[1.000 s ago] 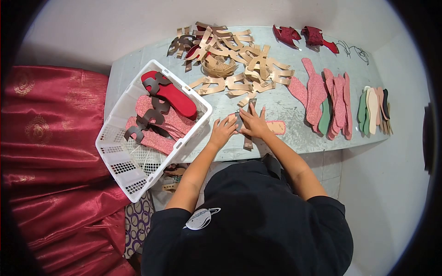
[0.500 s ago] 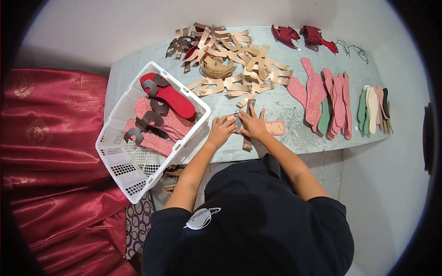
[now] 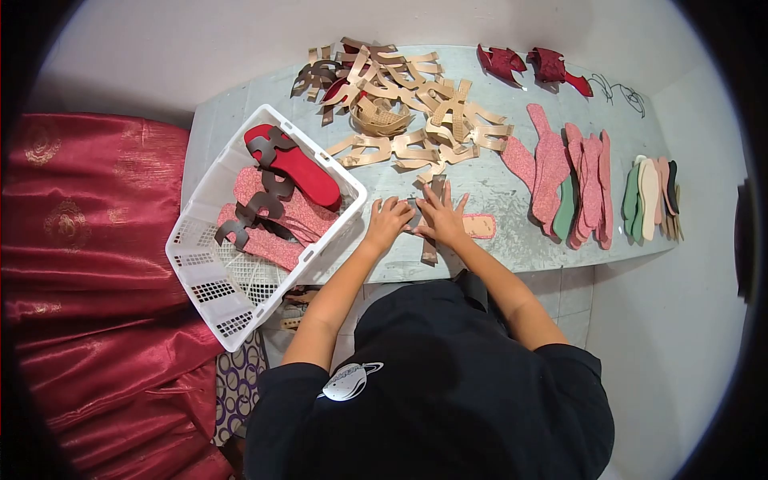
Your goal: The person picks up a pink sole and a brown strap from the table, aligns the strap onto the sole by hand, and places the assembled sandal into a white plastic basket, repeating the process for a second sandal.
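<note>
**As Two Hands Bear Down on a Dark Strap at the Tabletop's Near Edge**

Where the person sits at the near edge of the tabletop [image 3: 496, 188], the left hand [image 3: 386, 222] and right hand [image 3: 442, 222] meet over a dark strap [image 3: 435, 187] laid across a pink sole [image 3: 482, 226]. The left fingers are curled with their tips on the strap, though whether they pinch it cannot be told. The right fingers are spread and pressed flat, gripping nothing. At 9 o'clock from the hands, a white basket [image 3: 208, 272] holds a red sole [image 3: 308, 172] and several pink ones already carrying dark straps, so some pieces look finished. At 12 o'clock lies a heap of gold straps [image 3: 408, 104]. At 3 o'clock are rows of loose pink soles [image 3: 552, 164] and green and cream soles [image 3: 644, 192], all bare. By this showing, the greater share of the work appears undone.
</note>
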The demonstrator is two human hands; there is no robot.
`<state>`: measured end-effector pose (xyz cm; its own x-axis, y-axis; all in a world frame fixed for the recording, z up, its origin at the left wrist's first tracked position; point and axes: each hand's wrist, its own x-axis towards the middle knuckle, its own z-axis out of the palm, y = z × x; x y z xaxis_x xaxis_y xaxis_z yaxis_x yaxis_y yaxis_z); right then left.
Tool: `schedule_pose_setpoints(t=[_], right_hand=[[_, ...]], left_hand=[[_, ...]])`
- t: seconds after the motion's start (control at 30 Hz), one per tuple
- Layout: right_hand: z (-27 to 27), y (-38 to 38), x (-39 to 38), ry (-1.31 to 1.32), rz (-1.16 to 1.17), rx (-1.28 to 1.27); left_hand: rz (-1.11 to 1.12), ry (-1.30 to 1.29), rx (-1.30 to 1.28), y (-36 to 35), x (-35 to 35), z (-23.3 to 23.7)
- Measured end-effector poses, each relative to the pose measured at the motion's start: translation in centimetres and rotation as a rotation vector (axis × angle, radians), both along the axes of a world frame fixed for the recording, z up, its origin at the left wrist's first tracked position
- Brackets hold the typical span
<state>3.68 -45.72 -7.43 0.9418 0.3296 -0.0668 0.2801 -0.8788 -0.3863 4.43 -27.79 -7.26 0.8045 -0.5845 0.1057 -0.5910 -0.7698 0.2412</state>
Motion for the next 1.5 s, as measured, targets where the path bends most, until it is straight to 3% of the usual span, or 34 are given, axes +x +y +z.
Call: schedule_pose_setpoints(t=[0.43, 0.53, 0.6, 0.7, 1.0, 1.07, 1.2, 1.27, 1.5], right_hand=[[-0.7, -0.5, 0.0, -0.009, 0.013, 0.053], [-1.0, -1.5, 0.7, -0.06, 0.112, 0.096], [-1.3, -2.0, 1.2, -0.195, 0.08, 0.247], [-1.7, -3.1, 2.7, -0.252, -0.055, 0.259], [-2.2, -3.3, 5.7, -0.003, -0.131, 0.035], [-2.1, -3.1, 5.5, -0.035, -0.196, 0.208], [-1.3, -3.0, 5.1, -0.1, -0.164, 0.265], [-0.6, -2.7, 4.9, 0.182, -0.243, 0.334], [-0.3, -2.7, 3.7, 0.079, -0.143, 0.491]], left_hand=[[0.028, 0.053, -0.004, 0.1, 0.0, -0.9], [0.029, 0.026, 0.046, -0.4, 0.0, -0.6], [0.042, 0.008, 0.09, -0.6, 0.0, -0.5], [0.048, -0.051, 0.141, -1.0, -0.2, -0.4], [0.078, -0.052, 0.153, -1.1, -0.1, -0.3], [0.077, -0.056, 0.157, -1.1, -0.1, -0.3], [0.064, -0.045, 0.184, -1.1, 0.0, -0.4], [0.064, -0.06, 0.199, -1.0, -0.1, -0.4], [0.053, -0.063, 0.166, -0.8, 0.0, -0.7]])
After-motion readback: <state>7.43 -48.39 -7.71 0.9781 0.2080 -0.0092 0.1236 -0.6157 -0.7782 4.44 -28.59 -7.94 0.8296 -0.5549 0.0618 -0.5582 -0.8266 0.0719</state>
